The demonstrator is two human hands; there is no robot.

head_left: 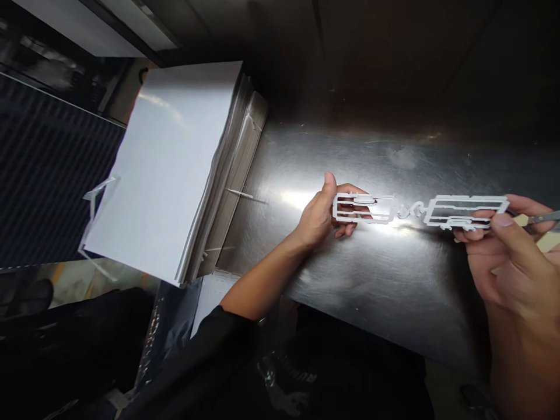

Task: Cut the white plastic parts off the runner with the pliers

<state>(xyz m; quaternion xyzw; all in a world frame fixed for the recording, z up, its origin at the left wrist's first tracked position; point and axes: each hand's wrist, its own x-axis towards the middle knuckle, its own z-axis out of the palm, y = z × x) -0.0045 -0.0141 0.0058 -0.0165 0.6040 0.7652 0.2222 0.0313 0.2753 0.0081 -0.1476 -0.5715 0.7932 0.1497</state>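
Both of my hands hold one long white plastic frame (pixel 415 210) level above a steel table (pixel 350 280). It has two rectangular openwork sections joined by a thin curly link in the middle. My left hand (pixel 321 214) pinches the left section between thumb and fingers. My right hand (pixel 503 245) grips the right section, and it also holds a small metal tool (pixel 542 218) whose thin end points right. Part of that tool is hidden behind my fingers.
A thick stack of white sheets (pixel 170 169) lies at the left end of the table, overhanging its edge. Thin white plastic slivers (pixel 238 193) stick out from the stack. Dark floor and dark clothing lie below the table's front edge.
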